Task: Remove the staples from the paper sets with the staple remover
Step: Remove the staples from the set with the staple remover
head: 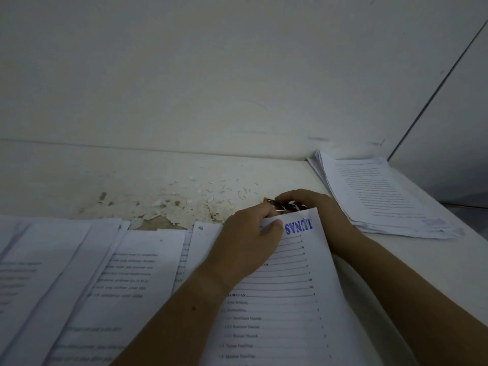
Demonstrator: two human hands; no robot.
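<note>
Head view: fingers (291, 196) of the right hand (317, 210) curl closed over the staple remover (286, 206), a dark tool whose orange tip points toward nine o'clock. It sits at the far corner of the paper set (287, 299) that bears a blue stamp. That set lies at about five o'clock in the picture, its top edge meeting the tool near the centre. The left hand (245, 244) comes in from seven o'clock and pinches that top edge, with the thumb (273, 225) on the sheet's face and the other fingers curled behind. I cannot tell whether the tool's jaws have the staple, because the hands hide it.

To do this step well, I judge that the left hand should hold the corner flat and taut. The tool should slide under the staple's crown and lift straight up, slowly, so the paper does not tear.

No tray, bin or box shows. Loose scraps (211, 192) and what look like pulled staples lie bare on the table (79, 178), at eleven o'clock from the hands. A stack (383, 199) of sheets sits at two o'clock, and more sets (111, 273) are spread out at eight o'clock.
</note>
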